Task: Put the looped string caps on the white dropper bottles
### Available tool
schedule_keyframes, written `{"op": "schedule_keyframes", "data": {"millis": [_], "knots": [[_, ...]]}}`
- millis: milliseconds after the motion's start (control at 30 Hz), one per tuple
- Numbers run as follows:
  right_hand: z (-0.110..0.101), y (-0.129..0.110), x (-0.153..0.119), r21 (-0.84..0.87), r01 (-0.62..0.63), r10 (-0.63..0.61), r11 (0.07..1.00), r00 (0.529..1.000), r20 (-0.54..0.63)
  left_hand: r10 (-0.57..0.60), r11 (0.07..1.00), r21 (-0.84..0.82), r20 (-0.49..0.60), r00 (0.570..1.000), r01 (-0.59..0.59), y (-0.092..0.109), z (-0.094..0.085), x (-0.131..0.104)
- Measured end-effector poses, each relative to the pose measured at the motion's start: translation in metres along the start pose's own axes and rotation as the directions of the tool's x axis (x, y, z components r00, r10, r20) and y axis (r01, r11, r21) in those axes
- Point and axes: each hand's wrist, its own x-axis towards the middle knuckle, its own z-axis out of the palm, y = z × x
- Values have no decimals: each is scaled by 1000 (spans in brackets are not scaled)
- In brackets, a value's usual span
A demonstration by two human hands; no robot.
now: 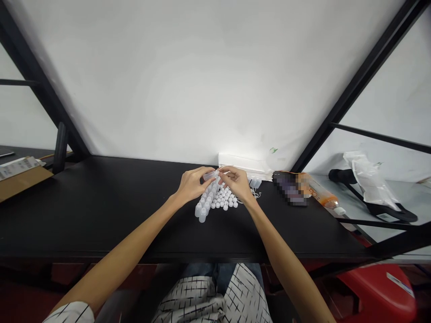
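Note:
My left hand (194,183) is closed around a small translucent plastic bottle (210,175), held tilted with its neck pointing right. At that neck, the fingers of my right hand (235,180) are pinched together; what they hold is too small to make out. Below my hands, several similar bottles (203,211) stand upright in close rows on the black table. Many small white caps (225,197) lie loose just right of those rows. Thin white cords (256,194) lie beside my right wrist.
Behind my hands a stack of white sheets (245,165) rests against the wall. To the right are a blurred-out dark packet (290,188) and an orange-labelled bottle (325,197). A cardboard box (23,177) sits far left. Black frame bars (357,76) rise on both sides; a red stool (377,291) stands below right.

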Motion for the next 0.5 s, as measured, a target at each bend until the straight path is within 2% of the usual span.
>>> {"op": "schedule_keyframes", "data": {"millis": [167, 300, 500], "knots": [[-3, -1, 2, 66, -43, 40, 997, 998, 47, 49, 999, 18, -10, 999, -49, 1, 0, -1], [-6, -3, 2, 55, -80, 75, 995, 994, 84, 60, 997, 47, -9, 998, -60, 3, -1, -2], [-11, -2, 3, 68, -87, 78, 994, 990, 120, 100, 992, 67, 46, 994, -103, 9, -2, -3]]}}
